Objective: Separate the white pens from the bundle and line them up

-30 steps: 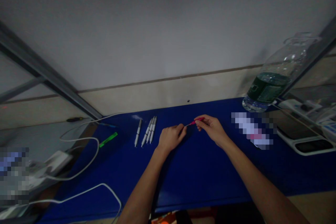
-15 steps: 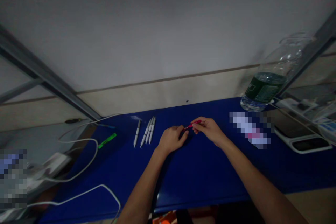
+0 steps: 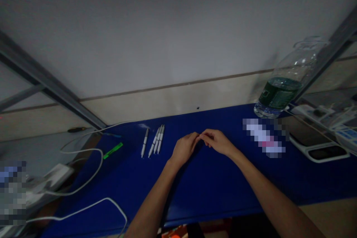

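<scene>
My left hand (image 3: 184,147) and my right hand (image 3: 219,142) meet over the blue tabletop (image 3: 212,186), thumbs and fingers drawn together and fingertips touching. Both are closed in a pinch. Whatever lies between them is hidden by the fingers; the slim pink object seen earlier does not show now. To the left of my left hand lie several white-and-grey pens (image 3: 160,139), side by side in a close group. One more pen (image 3: 144,143) lies a little apart from that group.
A bright green strip (image 3: 113,151) and a white cable (image 3: 102,163) lie at left, with a dark-handled tool (image 3: 76,129) beyond. At right stand a large clear bottle (image 3: 280,95) and a white device with a dark panel (image 3: 320,152), near a pixelated patch (image 3: 263,138). A wall (image 3: 178,44) rises behind.
My right hand has moved slightly left and turned, so its fingertips now touch my left hand's. The slim pink object it held has gone out of sight between or behind the fingers.
</scene>
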Available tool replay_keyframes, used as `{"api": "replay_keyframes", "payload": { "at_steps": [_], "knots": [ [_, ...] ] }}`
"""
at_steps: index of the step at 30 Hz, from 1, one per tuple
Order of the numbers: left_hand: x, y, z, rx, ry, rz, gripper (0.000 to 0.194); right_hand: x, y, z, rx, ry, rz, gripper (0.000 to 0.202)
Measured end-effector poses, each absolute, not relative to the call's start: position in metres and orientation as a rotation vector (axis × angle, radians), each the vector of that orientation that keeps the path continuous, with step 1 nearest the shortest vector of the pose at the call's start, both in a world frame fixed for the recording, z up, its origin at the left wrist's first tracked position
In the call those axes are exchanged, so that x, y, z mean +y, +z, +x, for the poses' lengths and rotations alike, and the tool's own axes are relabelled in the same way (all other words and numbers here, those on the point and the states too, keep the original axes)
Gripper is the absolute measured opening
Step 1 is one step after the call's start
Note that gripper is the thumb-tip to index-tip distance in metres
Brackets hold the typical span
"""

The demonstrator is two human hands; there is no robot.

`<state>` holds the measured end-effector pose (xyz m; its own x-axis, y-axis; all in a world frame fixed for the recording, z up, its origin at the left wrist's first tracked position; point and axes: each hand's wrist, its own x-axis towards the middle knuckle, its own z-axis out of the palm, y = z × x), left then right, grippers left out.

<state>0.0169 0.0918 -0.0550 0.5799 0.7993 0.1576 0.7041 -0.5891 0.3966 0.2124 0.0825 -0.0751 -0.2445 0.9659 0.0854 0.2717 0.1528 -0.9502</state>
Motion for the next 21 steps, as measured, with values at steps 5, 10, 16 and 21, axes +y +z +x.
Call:
{"api": "replay_keyframes", "payload": {
  "at_steps": [5,10,16,21],
  "knots": [
    [0.092,-0.054,0.016,1.243,0.512,2.425,0.044,0.084,-0.074,0.217,-1.675,1.046,-1.191,0.026],
    [0.086,-0.046,0.017,1.137,0.531,2.364,0.044,0.084,-0.074,0.217,-1.801,0.797,-1.324,0.041],
    [0.089,-0.048,0.019,1.238,0.492,2.363,0.038,0.085,-0.071,0.221,-1.729,0.984,-1.249,0.038],
    [0.092,-0.05,0.018,1.243,0.556,2.295,0.046,0.084,-0.069,0.225,-1.791,1.102,-1.105,0.018]
  ]
}}
